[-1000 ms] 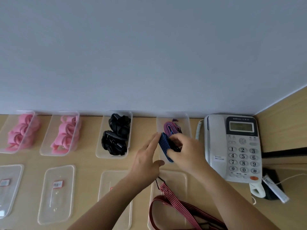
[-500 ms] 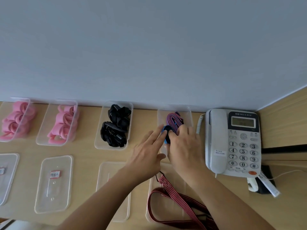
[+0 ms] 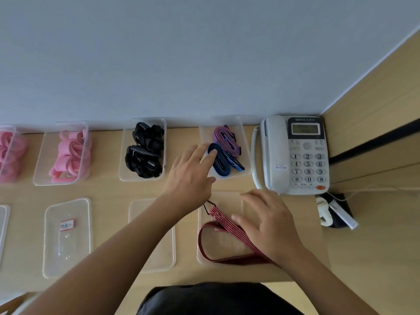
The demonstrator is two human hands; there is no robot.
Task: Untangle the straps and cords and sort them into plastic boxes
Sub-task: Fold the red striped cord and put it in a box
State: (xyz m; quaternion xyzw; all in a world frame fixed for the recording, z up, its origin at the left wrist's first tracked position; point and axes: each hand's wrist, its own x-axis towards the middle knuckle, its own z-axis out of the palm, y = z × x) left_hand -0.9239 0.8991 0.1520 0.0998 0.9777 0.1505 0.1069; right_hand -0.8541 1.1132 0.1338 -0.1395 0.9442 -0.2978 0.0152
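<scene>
A folded blue strap [image 3: 223, 162] lies in the rightmost clear box [image 3: 246, 146] at the back, beside a folded purple strap [image 3: 225, 140]. My left hand [image 3: 191, 176] reaches to that box, fingers spread, its index fingertip pressing on the blue strap's near end. My right hand [image 3: 270, 221] hovers open over a red striped strap [image 3: 223, 223] with a black hook, which lies looped on a clear lid [image 3: 204, 235] in front. Black straps [image 3: 145, 153] fill the box to the left. Pink straps [image 3: 69, 153] fill the boxes further left.
A white desk phone [image 3: 295, 155] stands right of the strap box, against the wall corner. A small dark device with a white cable [image 3: 334, 210] lies in front of it. Several clear lids [image 3: 67, 237] lie in the front row; one carries a red label.
The blue strap went from both hands down into the rightmost box. My right hand let go and drew back toward the red strap; my left stays on the blue strap.
</scene>
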